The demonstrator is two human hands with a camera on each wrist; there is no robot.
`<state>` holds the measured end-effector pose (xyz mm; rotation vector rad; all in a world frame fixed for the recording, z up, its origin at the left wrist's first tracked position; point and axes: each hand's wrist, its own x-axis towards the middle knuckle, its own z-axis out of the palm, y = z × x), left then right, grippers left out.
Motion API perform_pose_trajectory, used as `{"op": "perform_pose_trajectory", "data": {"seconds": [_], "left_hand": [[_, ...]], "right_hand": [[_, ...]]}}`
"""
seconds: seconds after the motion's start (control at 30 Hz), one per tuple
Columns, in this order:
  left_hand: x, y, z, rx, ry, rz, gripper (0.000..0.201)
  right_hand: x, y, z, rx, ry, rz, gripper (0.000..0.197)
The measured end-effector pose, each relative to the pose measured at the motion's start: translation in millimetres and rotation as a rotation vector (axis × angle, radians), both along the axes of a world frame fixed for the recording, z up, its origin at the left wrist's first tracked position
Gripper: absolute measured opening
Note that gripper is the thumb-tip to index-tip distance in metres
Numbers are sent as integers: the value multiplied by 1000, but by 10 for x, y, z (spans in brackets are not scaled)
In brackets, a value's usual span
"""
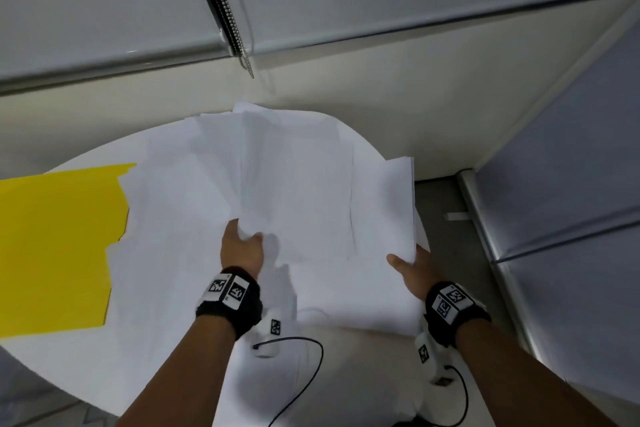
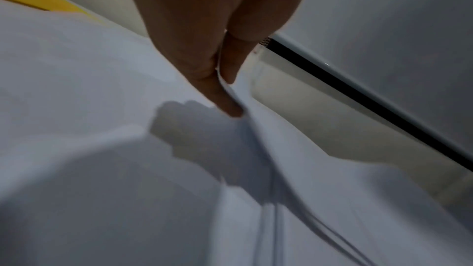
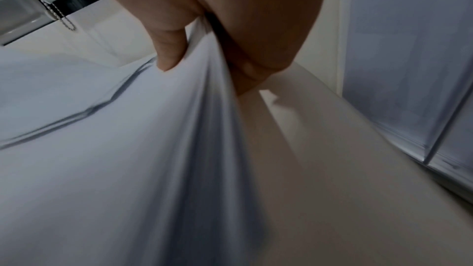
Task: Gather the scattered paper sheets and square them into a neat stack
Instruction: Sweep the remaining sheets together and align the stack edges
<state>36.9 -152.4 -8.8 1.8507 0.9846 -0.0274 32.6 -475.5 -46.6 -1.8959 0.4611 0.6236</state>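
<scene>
Several white paper sheets (image 1: pixel 298 184) lie fanned and overlapping on a round white table (image 1: pixel 62 357). My left hand (image 1: pixel 242 246) pinches the near edge of a few sheets (image 2: pixel 256 120) between thumb and finger (image 2: pixel 225 100), lifting them off the pile. My right hand (image 1: pixel 412 270) grips the right edge of a thicker bundle of sheets (image 3: pixel 199 108), thumb (image 3: pixel 169 52) on top and the other fingers hidden underneath. The sheets' edges are uneven, with corners sticking out at the far side.
A yellow sheet or folder (image 1: pixel 59 246) lies on the table's left part, partly under the white paper. A window blind with a bead chain (image 1: pixel 228 10) hangs behind. A glass partition (image 1: pixel 568 184) and grey floor (image 1: pixel 446 243) are on the right. Cables (image 1: pixel 304 357) hang from the wrist cameras.
</scene>
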Motion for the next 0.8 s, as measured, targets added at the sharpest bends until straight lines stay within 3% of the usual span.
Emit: {"op": "perform_pose_trajectory", "data": {"seconds": [0.17, 0.33, 0.43, 0.53, 0.8], "left_hand": [[-235, 335, -3, -72, 17, -167, 62], [-411, -61, -64, -171, 59, -401, 60], [-500, -408, -69, -129, 111, -557, 58], [-546, -578, -18, -53, 164, -636, 55], [-671, -419, 30, -50, 241, -731, 56]], "right_hand": [[-15, -6, -1, 28, 8, -37, 39], [-9, 1, 80, 324, 81, -274, 40], [-19, -19, 131, 381, 38, -342, 42], [-63, -21, 146, 384, 62, -342, 63], [-59, 6, 128, 280, 57, -284, 40]]}}
